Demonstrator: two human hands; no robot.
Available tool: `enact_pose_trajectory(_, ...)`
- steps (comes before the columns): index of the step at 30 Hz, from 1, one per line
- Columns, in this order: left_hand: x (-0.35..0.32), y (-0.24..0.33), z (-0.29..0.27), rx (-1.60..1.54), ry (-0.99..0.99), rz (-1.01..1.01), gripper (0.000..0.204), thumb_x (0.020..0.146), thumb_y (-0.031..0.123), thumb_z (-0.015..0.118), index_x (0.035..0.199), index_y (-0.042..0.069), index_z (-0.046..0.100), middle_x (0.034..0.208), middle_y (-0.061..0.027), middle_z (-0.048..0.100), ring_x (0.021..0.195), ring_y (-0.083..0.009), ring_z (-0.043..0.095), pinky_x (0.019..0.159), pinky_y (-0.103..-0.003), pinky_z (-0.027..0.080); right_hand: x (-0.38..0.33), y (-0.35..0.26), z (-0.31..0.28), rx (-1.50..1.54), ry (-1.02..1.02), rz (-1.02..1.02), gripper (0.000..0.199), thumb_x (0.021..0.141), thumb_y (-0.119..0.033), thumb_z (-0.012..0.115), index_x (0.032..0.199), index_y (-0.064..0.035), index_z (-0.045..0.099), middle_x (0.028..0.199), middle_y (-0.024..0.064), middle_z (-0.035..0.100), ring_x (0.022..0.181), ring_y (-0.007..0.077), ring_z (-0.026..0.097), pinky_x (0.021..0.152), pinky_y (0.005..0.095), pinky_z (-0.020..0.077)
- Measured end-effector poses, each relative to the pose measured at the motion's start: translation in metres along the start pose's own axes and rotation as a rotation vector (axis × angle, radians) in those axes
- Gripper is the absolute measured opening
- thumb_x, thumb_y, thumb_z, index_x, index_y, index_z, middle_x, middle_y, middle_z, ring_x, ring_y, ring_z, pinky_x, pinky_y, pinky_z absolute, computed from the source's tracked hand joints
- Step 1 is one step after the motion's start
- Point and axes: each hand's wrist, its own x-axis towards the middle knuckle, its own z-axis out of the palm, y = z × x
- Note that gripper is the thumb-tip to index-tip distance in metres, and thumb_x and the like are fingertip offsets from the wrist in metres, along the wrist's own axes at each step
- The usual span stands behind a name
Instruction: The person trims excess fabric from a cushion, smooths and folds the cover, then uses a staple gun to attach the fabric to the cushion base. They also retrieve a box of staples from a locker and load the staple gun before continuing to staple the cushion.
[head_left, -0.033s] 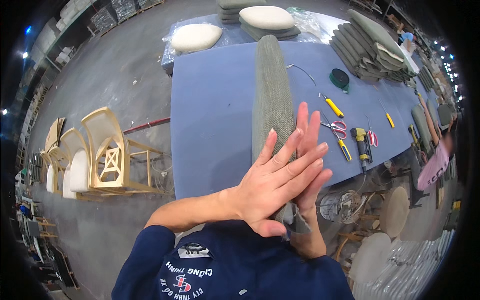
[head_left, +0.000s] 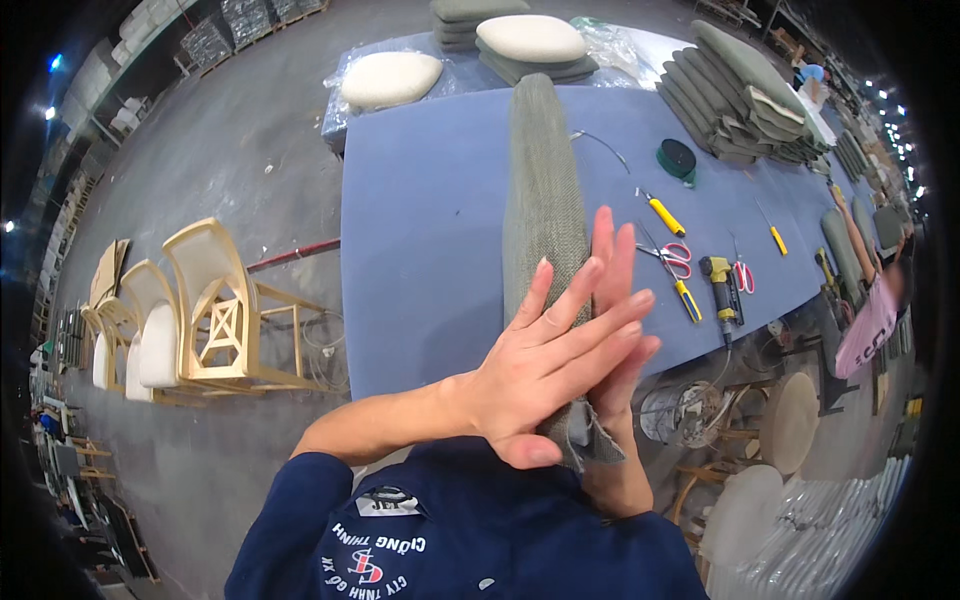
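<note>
Your left hand (head_left: 530,370) lies across the near end of the long green cushion (head_left: 545,180), fingers straight and fanned out, thumb apart, rather than clenched; your right hand (head_left: 613,280) is on the cushion's right side, partly hidden behind the left, its visible fingers straight and pointing up the frame; you cannot tell from here whether its covered palm grips the fabric; the cushion runs from the upper centre down to the lower centre, over the blue table (head_left: 420,220), its loose cloth edge showing below your hands; right of centre lie red-handled scissors (head_left: 679,264), a yellow-handled tool (head_left: 667,217) and a yellow-and-black power tool (head_left: 720,280); a stack of green cushions (head_left: 735,95) sits at upper right; pale wooden chairs (head_left: 248,330) stand at left.
</note>
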Motion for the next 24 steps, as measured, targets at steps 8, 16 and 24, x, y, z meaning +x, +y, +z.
enact_pose_trajectory(8,-0.020,-0.055,-0.022,-0.191,0.308,-0.301,0.095,0.103,0.070,0.017,0.167,-0.001,0.012,0.174,-0.0259,0.002,0.160,-0.0435,-0.008,0.125,-0.058,-0.011,-0.010,-0.010,-0.033,0.017,0.153,-0.007,0.112,0.096,-0.086,0.017,0.166,-0.0005,0.000,0.175,0.0191,0.000,0.162,0.0335,0.000,0.130,0.0474,0.0035)
enact_pose_trajectory(16,-0.020,-0.047,-0.009,-0.239,0.300,-0.339,0.095,0.103,0.068,0.020,0.167,-0.001,0.008,0.174,-0.0263,-0.004,0.159,-0.0465,-0.013,0.124,-0.061,-0.012,0.011,0.025,0.000,-0.020,0.322,-0.384,0.089,0.100,-0.064,0.044,0.162,-0.0023,0.026,0.167,0.0229,0.025,0.153,0.0354,0.027,0.124,0.0474,0.0246)
enact_pose_trajectory(24,-0.023,-0.058,-0.030,-0.450,0.340,-0.348,0.092,0.106,0.064,0.021,0.165,-0.006,0.009,0.174,-0.0252,-0.003,0.161,-0.0391,-0.009,0.127,-0.052,-0.008,0.032,0.001,-0.013,-0.209,-0.053,-0.004,0.102,0.101,-0.078,0.013,0.167,-0.0009,0.003,0.176,0.0174,0.002,0.162,0.0303,-0.001,0.129,0.0479,-0.0011)
